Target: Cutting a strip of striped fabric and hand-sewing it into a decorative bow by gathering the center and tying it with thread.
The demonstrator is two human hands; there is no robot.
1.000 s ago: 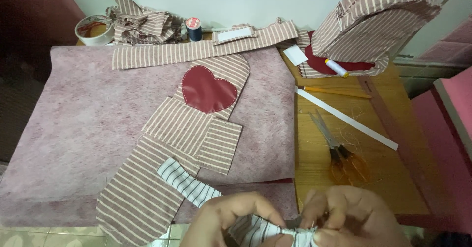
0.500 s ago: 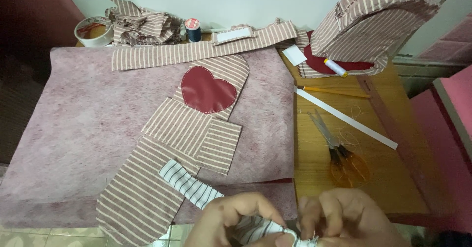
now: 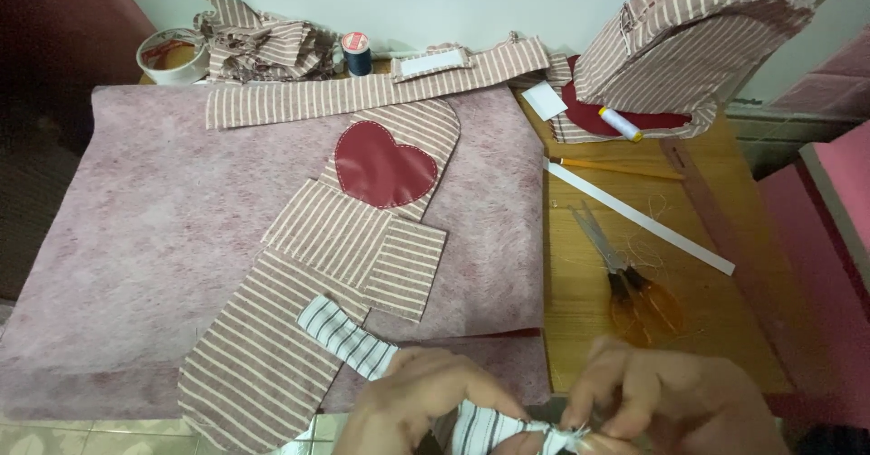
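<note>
At the bottom edge, my left hand [image 3: 426,405] and my right hand [image 3: 666,401] pinch a small piece of white cloth with dark stripes [image 3: 494,428] between the fingertips. Its gathered, frayed end sits between the two hands. A second strip of the same dark-striped cloth [image 3: 344,333] lies just left of my left hand on a large red-striped fabric piece [image 3: 258,355]. Above that lie red-striped panels [image 3: 362,242] and a striped piece with a dark red heart [image 3: 382,167] sewn on.
A mauve felt mat [image 3: 136,237] covers the table's left part. Orange-handled scissors [image 3: 625,283], a white strip [image 3: 639,217], a pencil [image 3: 616,167] and a wooden ruler [image 3: 725,228] lie on the wood at right. A striped bag [image 3: 689,38], thread spools, tape and fabric scraps line the back.
My hands have shifted slightly while working the striped cloth between the fingertips. Everything on the table lies as before.
</note>
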